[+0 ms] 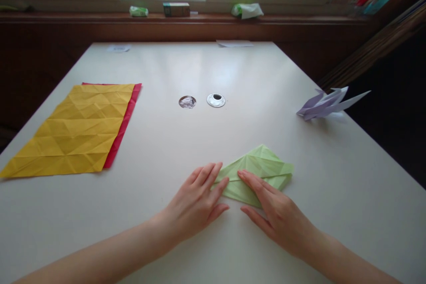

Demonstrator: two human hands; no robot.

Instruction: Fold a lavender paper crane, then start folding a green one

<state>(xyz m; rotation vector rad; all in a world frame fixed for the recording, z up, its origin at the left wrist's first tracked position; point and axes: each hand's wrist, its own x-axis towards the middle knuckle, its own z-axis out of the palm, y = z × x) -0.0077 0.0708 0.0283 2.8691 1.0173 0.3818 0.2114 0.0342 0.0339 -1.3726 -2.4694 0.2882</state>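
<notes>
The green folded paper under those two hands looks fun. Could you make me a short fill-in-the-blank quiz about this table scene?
1. Both the left hand and the right hand press flat on a folded paper coloured light ____.
2. The creased yellow paper sheet lies on top of a sheet coloured ____.
3. The finished pale purple paper model sits near the table's ____ edge.
4. Two round holes sit in the white ____.

Missing words: green; red; right; table
</notes>
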